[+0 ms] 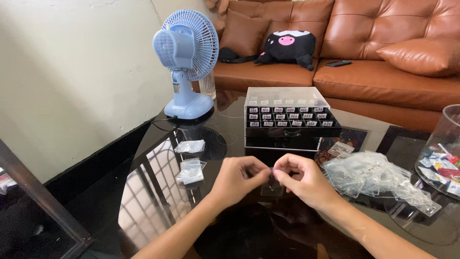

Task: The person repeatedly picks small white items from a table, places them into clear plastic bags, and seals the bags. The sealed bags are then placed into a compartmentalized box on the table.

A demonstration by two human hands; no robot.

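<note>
At the near middle of the black glass table (158,211), left hand (238,178) and right hand (302,180) pinching one small clear bag (272,188) between fingertips, black compartment box (287,120) with white labels behind, clear bag heap (373,180) right, two small stacks (190,170) left, blue fan (184,62) at far left edge.

Glossy black glass tabletop (158,201) mirrors everything, the small clear plastic bags (378,177) look crinkly-shiny, pale blue plastic fan (184,48) is smooth, brown tufted leather sofa (383,43) semi-gloss.

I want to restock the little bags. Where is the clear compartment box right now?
In the head view the clear compartment box stands mid-table on the black glass table, just beyond both hands, with the blue fan to its left and the heap of small clear bags at front right.
</note>
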